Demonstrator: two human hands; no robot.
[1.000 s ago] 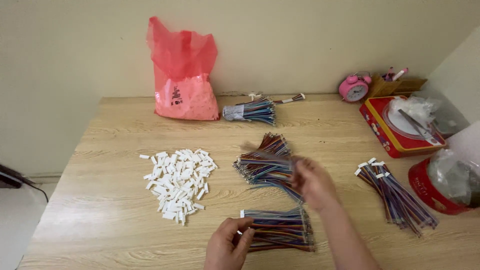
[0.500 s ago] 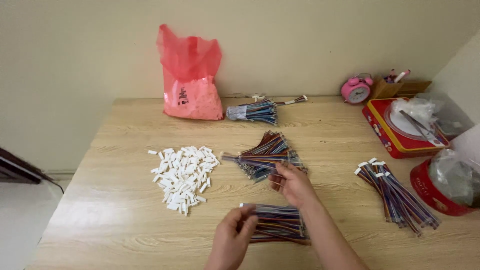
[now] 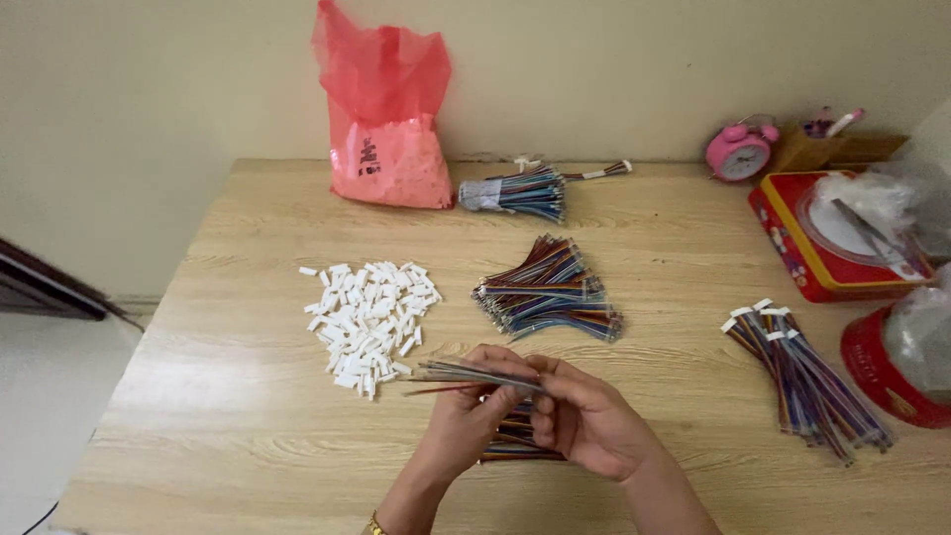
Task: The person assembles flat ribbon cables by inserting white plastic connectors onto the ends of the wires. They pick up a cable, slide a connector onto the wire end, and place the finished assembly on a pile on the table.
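My left hand (image 3: 469, 414) and my right hand (image 3: 586, 420) meet over the near middle of the wooden table (image 3: 248, 416). Together they pinch a thin flat strip of coloured wires (image 3: 451, 374) that sticks out to the left. Under the hands lies a bundle of coloured wires (image 3: 515, 441), mostly hidden. A heap of small white plastic connectors (image 3: 369, 310) lies just left of the hands. A fanned pile of coloured wires (image 3: 548, 292) rests a little beyond them.
A red plastic bag (image 3: 388, 129) of white parts leans on the wall. A tied wire bundle (image 3: 520, 190) lies beside it. Wires with white connectors fitted (image 3: 804, 374) lie right. A pink alarm clock (image 3: 741, 152), red tin (image 3: 804, 248) and red-lidded container (image 3: 897, 372) crowd the right edge.
My right hand left the fanned wire pile and came back to my left hand. Both hands now hold a thin strip of wires raised above the near bundle.
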